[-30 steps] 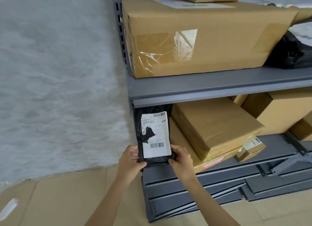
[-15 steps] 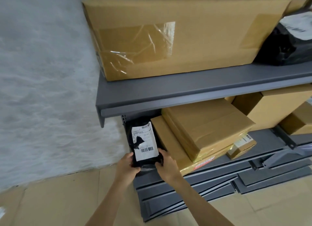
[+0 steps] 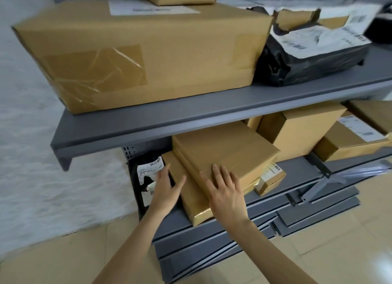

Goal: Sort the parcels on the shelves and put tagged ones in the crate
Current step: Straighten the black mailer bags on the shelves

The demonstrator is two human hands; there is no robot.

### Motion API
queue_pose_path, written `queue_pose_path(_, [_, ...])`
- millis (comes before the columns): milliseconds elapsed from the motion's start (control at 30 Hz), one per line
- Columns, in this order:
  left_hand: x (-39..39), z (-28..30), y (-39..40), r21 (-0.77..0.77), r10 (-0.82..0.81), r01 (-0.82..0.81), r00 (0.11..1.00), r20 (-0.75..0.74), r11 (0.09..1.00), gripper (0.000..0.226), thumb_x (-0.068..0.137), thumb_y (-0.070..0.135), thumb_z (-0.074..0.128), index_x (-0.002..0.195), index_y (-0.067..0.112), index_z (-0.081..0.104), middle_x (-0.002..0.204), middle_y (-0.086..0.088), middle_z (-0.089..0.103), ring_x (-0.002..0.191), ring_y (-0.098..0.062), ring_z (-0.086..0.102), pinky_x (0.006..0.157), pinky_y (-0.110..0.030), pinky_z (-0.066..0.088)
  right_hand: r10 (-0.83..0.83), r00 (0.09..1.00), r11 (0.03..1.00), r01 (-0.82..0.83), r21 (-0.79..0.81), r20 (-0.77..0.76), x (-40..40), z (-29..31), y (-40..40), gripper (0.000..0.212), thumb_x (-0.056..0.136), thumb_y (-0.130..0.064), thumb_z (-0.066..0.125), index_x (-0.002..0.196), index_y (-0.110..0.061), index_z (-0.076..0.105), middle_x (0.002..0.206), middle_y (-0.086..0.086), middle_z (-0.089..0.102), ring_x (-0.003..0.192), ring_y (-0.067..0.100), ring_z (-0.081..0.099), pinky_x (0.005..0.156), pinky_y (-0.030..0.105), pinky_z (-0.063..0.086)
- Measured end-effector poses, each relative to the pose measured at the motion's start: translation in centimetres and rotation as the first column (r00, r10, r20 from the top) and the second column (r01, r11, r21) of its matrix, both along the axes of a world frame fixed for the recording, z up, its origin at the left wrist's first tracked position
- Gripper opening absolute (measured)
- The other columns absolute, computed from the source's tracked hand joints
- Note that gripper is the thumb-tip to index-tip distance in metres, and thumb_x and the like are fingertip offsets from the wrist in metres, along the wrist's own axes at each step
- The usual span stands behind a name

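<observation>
A small black mailer bag with a white barcode label (image 3: 144, 177) stands on edge at the left end of the lower shelf (image 3: 350, 167), leaning against flat brown boxes. My left hand (image 3: 165, 188) is open, fingers spread, just in front of the bag's right side and holding nothing. My right hand (image 3: 224, 188) is open too, its palm near the front corner of the flat brown box stack (image 3: 224, 152). No crate is in view.
A big taped carton (image 3: 137, 54) and a black labelled bag (image 3: 307, 58) sit on the upper shelf (image 3: 191, 118). More brown boxes (image 3: 301, 126) fill the lower shelf's right side. Loose grey shelf panels (image 3: 297, 215) lie on the tan floor below. A white wall is at left.
Both hands have let go of the black mailer bag, which now stands on the lower shelf. My hands have opened and shifted right toward the brown boxes. The view has come closer.
</observation>
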State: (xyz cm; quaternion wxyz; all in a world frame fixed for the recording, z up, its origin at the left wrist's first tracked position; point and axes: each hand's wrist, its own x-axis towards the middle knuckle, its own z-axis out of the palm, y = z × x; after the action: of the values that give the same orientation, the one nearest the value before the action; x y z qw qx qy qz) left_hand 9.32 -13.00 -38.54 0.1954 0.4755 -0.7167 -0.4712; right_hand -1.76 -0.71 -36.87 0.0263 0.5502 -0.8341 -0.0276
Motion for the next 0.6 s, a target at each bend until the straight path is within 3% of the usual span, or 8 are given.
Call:
queue_pose_path(100, [-3.4, 1.8, 2.0, 0.417, 0.084, 0.021, 0.969, -0.231, 0.909, 0.078, 0.082, 0.042, 0.064, 0.145, 0.02, 0.023, 0.146, -0.004, 0.038, 0.126, -0.018, 0.043, 0.106, -0.042, 0.038, 0.021, 0.999, 1.0, -0.021, -0.02, 0.024, 0.2, 0.1, 1.6, 0.089, 0.051, -0.03, 0.087, 0.133, -0.025, 0.051, 0.132, 0.013, 0.058, 0.121, 0.035, 0.055, 0.098, 0.05, 0.045])
queue_pose_path(167, [-4.6, 2.1, 3.2, 0.584, 0.172, 0.011, 0.951, -0.256, 0.812, 0.089, 0.076, 0.043, 0.071, 0.145, 0.028, 0.017, 0.144, -0.004, 0.038, 0.124, -0.022, 0.045, 0.098, -0.045, 0.045, 0.056, 0.998, 0.997, -0.054, -0.046, 0.042, 0.0, 0.0, 2.9, 0.094, 0.042, -0.035, 0.089, 0.129, -0.024, 0.055, 0.127, 0.012, 0.062, 0.117, 0.034, 0.059, 0.095, 0.049, 0.049])
queue_pose_path(267, [-5.1, 1.9, 4.7, 0.671, 0.25, -0.04, 0.943, -0.22, 0.74, 0.098, 0.07, 0.042, 0.077, 0.145, 0.031, 0.014, 0.142, -0.004, 0.04, 0.119, -0.023, 0.047, 0.093, -0.051, 0.048, 0.099, 0.995, 0.992, -0.096, -0.087, 0.031, -0.5, -0.5, 4.5, 0.095, 0.041, -0.031, 0.089, 0.129, -0.022, 0.056, 0.124, 0.01, 0.064, 0.114, 0.031, 0.061, 0.092, 0.047, 0.052])
queue_pose_path(367, [-5.4, 1.8, 5.6, 0.71, 0.313, -0.088, 0.93, -0.193, 0.698, 0.084, 0.073, 0.035, 0.076, 0.14, 0.021, 0.028, 0.137, -0.008, 0.046, 0.111, -0.021, 0.051, 0.089, -0.049, 0.051, 0.127, 0.992, 0.987, -0.127, -0.099, -0.014, -1.0, -1.1, 5.2, 0.098, 0.04, -0.025, 0.087, 0.132, -0.021, 0.054, 0.123, 0.01, 0.063, 0.112, 0.031, 0.062, 0.091, 0.045, 0.052])
queue_pose_path(500, [-5.4, 2.2, 6.4, 0.771, 0.337, -0.094, 0.927, -0.162, 0.63, 0.073, 0.067, 0.036, 0.08, 0.127, 0.012, 0.048, 0.128, -0.013, 0.055, 0.114, -0.026, 0.056, 0.079, -0.036, 0.053, 0.149, 0.984, 0.984, -0.157, -0.089, -0.095, -1.0, -1.7, 5.5, 0.098, 0.043, -0.029, 0.084, 0.134, -0.023, 0.048, 0.115, 0.012, 0.064, 0.102, 0.032, 0.062, 0.087, 0.044, 0.053])
queue_pose_path(600, [-5.3, 2.1, 7.4, 0.784, 0.34, -0.11, 0.931, -0.135, 0.611, 0.058, 0.067, 0.038, 0.078, 0.115, 0.013, 0.056, 0.121, -0.011, 0.056, 0.102, -0.021, 0.058, 0.086, -0.035, 0.048, 0.149, 0.98, 0.972, -0.17, -0.163, -0.134, -1.3, -2.2, 6.0, 0.092, 0.049, -0.025, 0.08, 0.134, -0.024, 0.045, 0.108, 0.013, 0.063, 0.096, 0.033, 0.061, 0.086, 0.044, 0.053])
